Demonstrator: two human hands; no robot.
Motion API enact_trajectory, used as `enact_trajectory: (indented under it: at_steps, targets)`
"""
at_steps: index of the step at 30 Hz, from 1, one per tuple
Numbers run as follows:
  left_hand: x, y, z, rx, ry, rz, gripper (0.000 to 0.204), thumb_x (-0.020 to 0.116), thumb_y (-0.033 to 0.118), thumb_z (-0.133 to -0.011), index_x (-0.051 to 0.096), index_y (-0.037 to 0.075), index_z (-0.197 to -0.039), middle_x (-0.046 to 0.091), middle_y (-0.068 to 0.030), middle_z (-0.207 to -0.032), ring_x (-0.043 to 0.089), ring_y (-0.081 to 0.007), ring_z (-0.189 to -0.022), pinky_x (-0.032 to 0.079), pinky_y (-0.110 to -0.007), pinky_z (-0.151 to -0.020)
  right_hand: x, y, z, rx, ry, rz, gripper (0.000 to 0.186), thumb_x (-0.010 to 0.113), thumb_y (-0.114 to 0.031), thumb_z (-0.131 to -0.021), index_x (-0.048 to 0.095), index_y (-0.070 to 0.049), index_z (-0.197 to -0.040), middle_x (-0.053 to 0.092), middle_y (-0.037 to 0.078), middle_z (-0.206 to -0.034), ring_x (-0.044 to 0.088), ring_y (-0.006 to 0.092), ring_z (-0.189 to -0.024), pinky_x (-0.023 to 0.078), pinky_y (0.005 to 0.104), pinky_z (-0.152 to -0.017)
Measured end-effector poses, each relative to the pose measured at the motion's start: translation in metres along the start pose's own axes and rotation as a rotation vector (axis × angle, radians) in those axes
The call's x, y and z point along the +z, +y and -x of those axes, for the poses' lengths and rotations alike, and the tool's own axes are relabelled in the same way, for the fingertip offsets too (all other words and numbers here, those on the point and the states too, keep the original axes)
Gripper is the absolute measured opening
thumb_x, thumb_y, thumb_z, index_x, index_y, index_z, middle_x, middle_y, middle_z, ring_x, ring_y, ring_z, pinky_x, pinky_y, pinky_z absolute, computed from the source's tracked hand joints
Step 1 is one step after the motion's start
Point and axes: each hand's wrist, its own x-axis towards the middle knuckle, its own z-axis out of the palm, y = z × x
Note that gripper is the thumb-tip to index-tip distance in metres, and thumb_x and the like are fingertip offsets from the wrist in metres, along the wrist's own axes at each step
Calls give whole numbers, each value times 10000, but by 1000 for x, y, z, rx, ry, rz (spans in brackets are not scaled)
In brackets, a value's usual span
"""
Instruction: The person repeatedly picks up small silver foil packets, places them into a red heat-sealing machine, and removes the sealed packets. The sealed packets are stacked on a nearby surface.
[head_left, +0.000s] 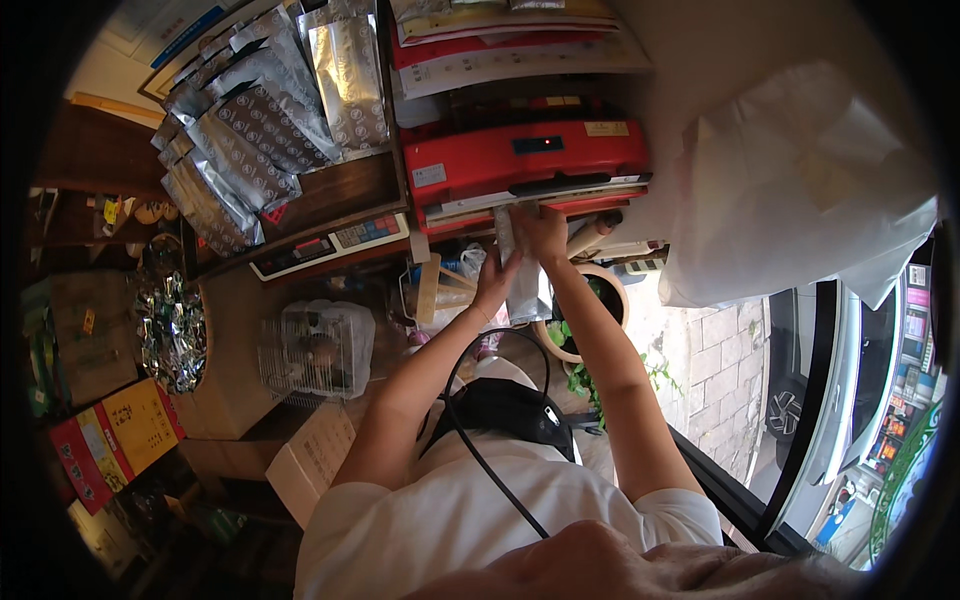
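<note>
My left hand [497,272] and my right hand [543,234] are closed on a narrow silver pouch [530,293], whose upper end is at the front slot of a red heat-sealing machine [470,163]. My right hand is higher, right by the machine's front edge; my left hand grips the pouch's left side a little lower. A small light shows on the machine's dark panel. At the upper left, many silver patterned pouches [265,130] lie in overlapping rows on a wooden shelf, above a long white keypad device [330,244].
A large plastic bag [780,180] hangs at the right above a paved doorway and parked car [850,390]. A potted plant [590,355] and wire cage [315,350] are below. Boxes [115,440] and a container of shiny wrapped pieces [170,320] are at the left.
</note>
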Motion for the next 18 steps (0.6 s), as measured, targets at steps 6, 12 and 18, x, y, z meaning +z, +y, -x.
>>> enact_trajectory:
  at_steps: [6, 12, 18]
  targets:
    - [10, 18, 7, -2, 84, 116, 336, 587, 270, -895, 513, -2, -1078, 587, -70, -942, 526, -123, -837, 440, -272, -749, -18, -39, 29, -186, 161, 171, 353, 703, -243, -736, 618, -24, -999, 604, 164, -979, 570, 340, -901, 449, 407, -783]
    - [7, -6, -2, 76, 151, 47, 291, 570, 189, -877, 517, 6, -1096, 592, -107, -992, 534, -156, -880, 442, -289, -766, -28, -47, 49, -767, -7, 417, 282, 620, -125, -769, 611, -68, -1044, 540, 161, -1139, 494, 344, -1046, 377, 449, -890]
    - [1, -13, -5, -1, 128, 97, 330, 602, 233, -874, 519, 1, -1093, 591, -103, -975, 530, -152, -882, 441, -292, -759, -30, -47, 39, -763, -39, 378, 241, 561, -97, -811, 618, -56, -1041, 559, 145, -1110, 499, 332, -1043, 376, 444, -901]
